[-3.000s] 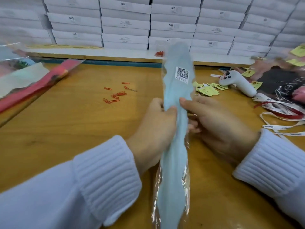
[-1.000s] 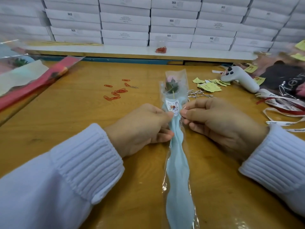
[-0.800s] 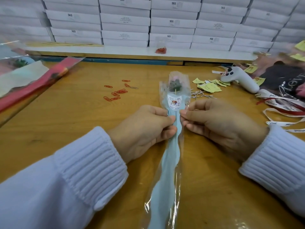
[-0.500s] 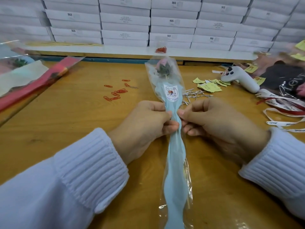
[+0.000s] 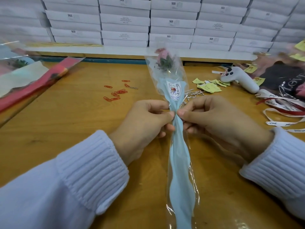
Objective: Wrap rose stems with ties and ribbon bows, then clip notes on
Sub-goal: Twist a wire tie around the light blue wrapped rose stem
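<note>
Centrally, left hand (image 5: 145, 123) and right hand (image 5: 212, 119) both pinch the pink rose's clear-and-blue plastic sleeve (image 5: 177, 146) above the wooden table (image 5: 66, 121).

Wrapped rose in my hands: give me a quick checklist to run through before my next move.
1. Left hand and right hand both pinch the blue sleeve just below the sticker: ok.
2. Sleeve gathered narrow at the pinch: ok.
3. Rose head inside the clear top: ok.
4. Tie wound round the neck: cannot tell, the fingers hide that spot.
5. Spare silver ties on the table just behind the right hand: ok.
6. Paper clips, yellow notes and ribbons laid out on the table: ok.
</note>
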A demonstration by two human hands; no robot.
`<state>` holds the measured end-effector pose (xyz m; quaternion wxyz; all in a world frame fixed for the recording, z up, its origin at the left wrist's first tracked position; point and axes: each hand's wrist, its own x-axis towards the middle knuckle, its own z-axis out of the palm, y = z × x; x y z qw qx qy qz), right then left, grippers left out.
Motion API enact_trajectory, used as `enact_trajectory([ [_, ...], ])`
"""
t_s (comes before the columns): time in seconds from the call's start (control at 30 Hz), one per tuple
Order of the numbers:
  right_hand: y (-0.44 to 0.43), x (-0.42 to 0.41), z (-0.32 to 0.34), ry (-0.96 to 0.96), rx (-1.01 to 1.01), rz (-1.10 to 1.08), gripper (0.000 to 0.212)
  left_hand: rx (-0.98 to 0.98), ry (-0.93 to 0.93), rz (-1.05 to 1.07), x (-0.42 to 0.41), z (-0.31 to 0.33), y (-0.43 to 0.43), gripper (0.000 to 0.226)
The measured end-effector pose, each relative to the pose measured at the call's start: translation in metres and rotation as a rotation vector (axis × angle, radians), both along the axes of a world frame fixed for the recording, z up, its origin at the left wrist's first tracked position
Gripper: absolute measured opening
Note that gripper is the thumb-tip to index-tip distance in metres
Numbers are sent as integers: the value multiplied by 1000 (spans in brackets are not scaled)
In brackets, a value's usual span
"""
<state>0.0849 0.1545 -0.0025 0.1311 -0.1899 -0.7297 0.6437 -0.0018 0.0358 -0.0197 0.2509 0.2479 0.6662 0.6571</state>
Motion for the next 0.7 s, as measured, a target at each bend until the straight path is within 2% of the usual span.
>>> enact_trajectory([
  [0.13,-1,0,0,3,-60,13,12,-13,53,-15,-1,0,1,7],
  [0.23,-3,-1,0,77,-5,4,15,-3,79,-68,-5,-1,1,21],
  [0.33,-3,-1,0,120,70,32,15,30,-14,-133,-4,0,0,27],
  [0.5,-1,-1,1,11,52,54,14,50,21,-178,-4,0,1,36],
  [0.6,0,0,3,-62,-1,65,19,80,119,-174,-1,-1,1,32],
  [0.7,-1,0,5,-63,-46,84,20,153,103,-112,0,-2,3,27],
])
